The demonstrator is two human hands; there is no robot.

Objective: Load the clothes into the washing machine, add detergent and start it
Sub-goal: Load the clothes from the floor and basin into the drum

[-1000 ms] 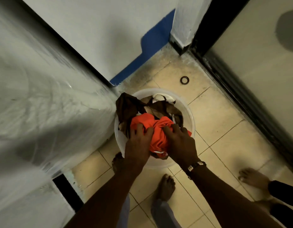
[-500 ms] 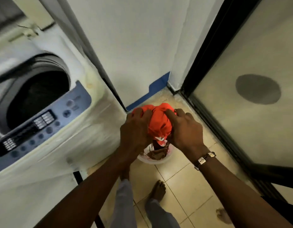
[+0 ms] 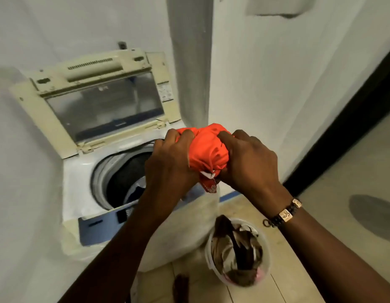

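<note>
White-walled corner, beige tiled floor (image 3: 251,215), dark door frame at right. Top-load washing machine (image 3: 84,178) against wall, lid (image 3: 102,99) raised upright, drum open with dark fabric inside. Orange garment (image 3: 206,154) bunched into a tight ball, white-and-red label hanging below, held in the air above machine's right front edge. Left hand (image 3: 170,165) grips its left side, fingers curled into cloth; right hand (image 3: 251,162) grips right side, bracelet (image 3: 283,213) on wrist. White bucket (image 3: 265,265) of brown clothes on floor beside machine.
</note>
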